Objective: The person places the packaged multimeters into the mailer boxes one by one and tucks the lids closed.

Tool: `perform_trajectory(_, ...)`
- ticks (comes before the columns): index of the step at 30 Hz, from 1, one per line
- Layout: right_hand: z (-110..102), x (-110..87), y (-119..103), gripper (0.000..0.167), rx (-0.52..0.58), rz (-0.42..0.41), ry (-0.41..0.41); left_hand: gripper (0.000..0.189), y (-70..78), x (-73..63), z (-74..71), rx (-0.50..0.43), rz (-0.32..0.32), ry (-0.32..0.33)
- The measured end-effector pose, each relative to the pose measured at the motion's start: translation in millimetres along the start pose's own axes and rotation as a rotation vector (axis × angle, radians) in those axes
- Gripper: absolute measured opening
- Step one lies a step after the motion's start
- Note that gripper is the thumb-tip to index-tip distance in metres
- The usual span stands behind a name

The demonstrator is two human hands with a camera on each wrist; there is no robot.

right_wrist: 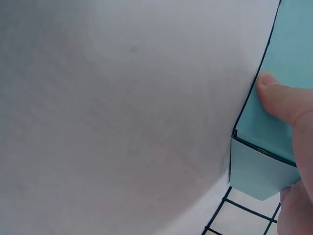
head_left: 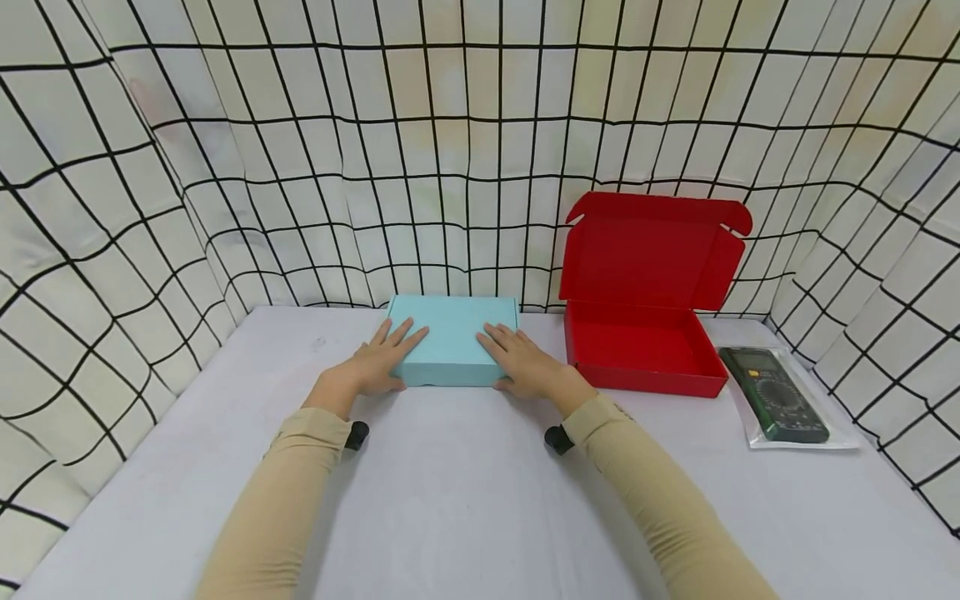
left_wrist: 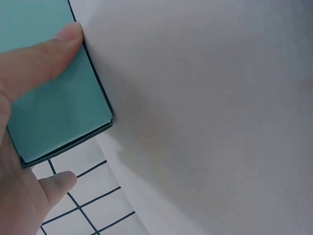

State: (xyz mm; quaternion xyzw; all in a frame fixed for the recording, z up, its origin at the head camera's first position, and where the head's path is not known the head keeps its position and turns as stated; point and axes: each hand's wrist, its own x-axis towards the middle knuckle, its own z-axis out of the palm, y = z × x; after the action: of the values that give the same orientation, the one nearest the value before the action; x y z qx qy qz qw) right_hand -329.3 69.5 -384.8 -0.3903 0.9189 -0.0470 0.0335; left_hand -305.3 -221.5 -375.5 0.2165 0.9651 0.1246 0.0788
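Observation:
A closed light-blue cardboard box point(head_left: 453, 329) lies flat on the white table near the back. My left hand point(head_left: 377, 360) rests at its front left corner, fingers spread straight over the lid. At the front right corner, my right hand point(head_left: 528, 364) lies with its fingers extended across the lid. The left wrist view has the left thumb point(left_wrist: 46, 58) pressed on the box's front face, close to the bottom edge. In the right wrist view, the right thumb point(right_wrist: 283, 100) touches that same face near the other end.
An open red cardboard box point(head_left: 637, 379) stands right of the blue one, its lid raised against the grid-patterned cloth point(head_left: 480, 150). Farther right lies a dark green multimeter point(head_left: 776, 396) in a clear plastic bag. White cloth covers the table point(head_left: 450, 500).

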Motion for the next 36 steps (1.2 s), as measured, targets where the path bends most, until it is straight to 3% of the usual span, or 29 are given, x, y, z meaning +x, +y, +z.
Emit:
perform_trajectory(11,-3,0.1,3,0.086,-0.007,0.016,-0.015,0.090,1.3,5.0,4.2,0.010,0.003,0.034)
perform_trajectory(17,-4,2.4,0,0.088,-0.018,0.011,-0.033,0.093,0.0,1.9,0.8,0.006,-0.027,0.024)
perform_trajectory(23,-6,2.0,-1,0.089,-0.062,0.055,-0.051,0.094,-0.2,4.3,-3.8,0.011,-0.008,0.001)
perform_trajectory(29,-10,-3.5,-2,0.088,0.028,0.090,-0.038,0.095,0.5,3.7,-8.0,0.043,-0.001,-0.018)
perform_trajectory(36,-24,-22.5,-1,0.079,0.054,0.057,0.003,0.101,2.1,4.1,-7.4,0.025,-0.042,-0.060)
